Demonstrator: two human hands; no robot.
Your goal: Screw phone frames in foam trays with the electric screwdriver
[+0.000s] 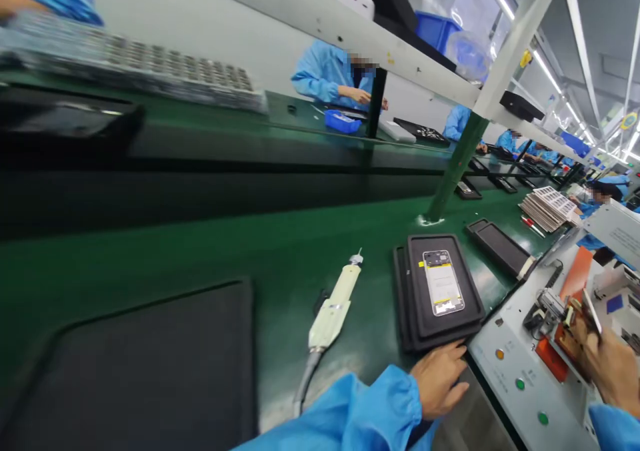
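My left hand [440, 379] rests at the near edge of a stack of black foam trays [415, 304], fingers curled against its rim. An opened phone body [443, 282] with a yellow-marked inside lies on the top tray. My right hand [607, 364] is over the fixture of a white machine [520, 364], fingers pinched on a thin flat piece [591, 309] by the orange block [575, 274]. A cream electric screwdriver [334, 307] lies on the green table [280, 251] to the left of the trays.
A large black mat [145, 371] covers the near left. Another black tray [500, 247] and a stack of white sheets [547, 207] lie further right. A green post [455, 167] holds a white shelf overhead. People in blue coats work across the conveyor.
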